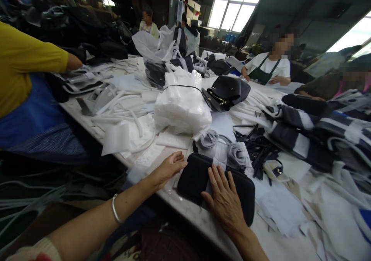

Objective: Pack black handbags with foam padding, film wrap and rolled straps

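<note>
1. Black case (191,180) lies flat on the bench (181,205), close to the near edge, directly in front of me. Long axis runs roughly along that edge, from far-left to near-right.
2. My right hand (225,195) is the nearer one: laid flat on top of the case, about midway along it, fingers spread and pointing across the long axis toward the far side. It presses or rests; grips nothing.
3. My left hand (168,171) is beside the far-left end, fingers extended, nothing held. From it, the case lies just to the right. Fingertips are at the corner; cannot tell whether they touch.
4. So: one hand over the middle, one at the end, both on the near side. Key relation, I judge: the left hand lines up with the case's short end, the right with its top.
5. Pale grey band (220,156) and rolled grey straps (239,155) sit right behind the case. Cannot tell whether the band passes under it.
6. Farther back: bundle of white bags (184,108), dark strips (257,149) to the right. A co-worker's yellow sleeve (37,54) at far left.
</note>
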Demonstrator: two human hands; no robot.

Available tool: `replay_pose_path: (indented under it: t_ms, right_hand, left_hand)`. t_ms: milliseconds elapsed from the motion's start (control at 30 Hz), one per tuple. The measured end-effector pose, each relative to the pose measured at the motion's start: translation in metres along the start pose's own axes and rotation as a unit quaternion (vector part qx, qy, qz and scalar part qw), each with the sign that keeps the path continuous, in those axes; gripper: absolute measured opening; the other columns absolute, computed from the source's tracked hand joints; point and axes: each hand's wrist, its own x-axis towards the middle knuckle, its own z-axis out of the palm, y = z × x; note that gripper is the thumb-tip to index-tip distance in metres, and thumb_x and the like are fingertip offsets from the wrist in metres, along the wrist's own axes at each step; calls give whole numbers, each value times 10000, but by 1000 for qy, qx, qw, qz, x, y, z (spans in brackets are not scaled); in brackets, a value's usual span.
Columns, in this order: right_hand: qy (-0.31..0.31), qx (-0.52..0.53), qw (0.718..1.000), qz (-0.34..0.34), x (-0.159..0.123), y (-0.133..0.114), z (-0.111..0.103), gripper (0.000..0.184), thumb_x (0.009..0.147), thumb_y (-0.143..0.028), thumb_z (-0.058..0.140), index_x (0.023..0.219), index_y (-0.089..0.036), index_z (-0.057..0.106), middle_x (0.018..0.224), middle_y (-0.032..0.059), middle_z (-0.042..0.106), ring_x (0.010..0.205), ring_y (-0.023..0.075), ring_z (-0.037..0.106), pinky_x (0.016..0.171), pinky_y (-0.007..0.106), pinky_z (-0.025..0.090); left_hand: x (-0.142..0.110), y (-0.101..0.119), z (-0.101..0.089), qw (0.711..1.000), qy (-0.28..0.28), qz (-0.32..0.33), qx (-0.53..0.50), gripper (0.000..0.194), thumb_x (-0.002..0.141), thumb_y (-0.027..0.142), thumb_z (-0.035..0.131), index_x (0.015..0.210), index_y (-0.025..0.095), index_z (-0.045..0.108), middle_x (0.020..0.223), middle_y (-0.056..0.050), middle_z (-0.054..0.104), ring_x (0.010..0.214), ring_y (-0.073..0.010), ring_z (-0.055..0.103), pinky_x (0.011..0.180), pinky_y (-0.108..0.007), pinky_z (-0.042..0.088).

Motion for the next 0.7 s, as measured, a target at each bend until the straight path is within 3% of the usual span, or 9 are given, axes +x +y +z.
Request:
replay_pose_path:
  t_ms: [100, 200, 267, 333, 400, 533, 700]
  right_hand:
    - [25, 69, 997, 26, -3, 5, -19, 589, 972, -407, 463, 1504, -210, 304, 1543, 92, 361, 1432, 275, 290, 1176, 514, 199]
    - [123, 143, 966, 174, -15, 18, -43, 489, 970, -410, 441, 1420, -221, 443, 1485, 90, 444, 1379, 276, 383, 1149, 503, 281]
    - [148, 180, 913, 336, -27, 32, -55, 540, 926, -523, 464, 1361, -208, 514, 1405, 109, 526, 1304, 316, 469, 1107, 526, 336]
    - [113, 223, 844, 475, -39, 47, -61, 635, 862, -632, 482, 1317, -195, 559, 1330, 119, 589, 1234, 344, 529, 1076, 543, 365]
    - [66, 267, 792, 545, -48, 60, -62, 701, 802, -694, 507, 1283, -190, 590, 1301, 116, 615, 1223, 349, 538, 1080, 535, 363]
    - [46, 307, 765, 564, -45, 71, -58, 751, 715, -732, 564, 1234, -193, 632, 1287, 99, 633, 1261, 338, 508, 1112, 488, 332]
    - [87, 335, 764, 544, -23, 82, -53, 677, 717, -680, 614, 1199, -205, 651, 1206, 77, 681, 1195, 307, 569, 1073, 453, 386]
  left_hand:
    - [8, 14, -3, 999, -28, -46, 1, 763, 751, 477, 730, 1380, 164, 432, 1499, -196, 379, 1353, -303, 414, 1057, -425, 386]
    - [21, 27, -5, 997, -40, -40, 56, 645, 773, 457, 691, 1312, 154, 507, 1437, -175, 462, 1275, -289, 489, 969, -391, 453]
    - [30, 34, -4, 991, -10, 29, 129, 542, 757, 423, 696, 1220, 164, 585, 1337, -142, 556, 1209, -271, 529, 951, -368, 458]
    - [40, 37, -1, 978, 16, 90, 186, 386, 749, 398, 691, 1059, 170, 662, 1142, -92, 655, 1089, -238, 579, 909, -325, 464]
    - [49, 36, 4, 976, 21, 95, 195, 275, 766, 402, 658, 896, 161, 675, 897, -47, 674, 893, -190, 613, 767, -271, 481]
    - [67, 30, 13, 984, 35, 47, 170, 294, 809, 425, 589, 903, 149, 622, 654, 11, 578, 556, -115, 534, 468, -203, 360]
    - [78, 32, 19, 984, 32, 46, 169, 288, 796, 378, 623, 965, 150, 576, 651, 31, 556, 481, -87, 491, 417, -186, 332]
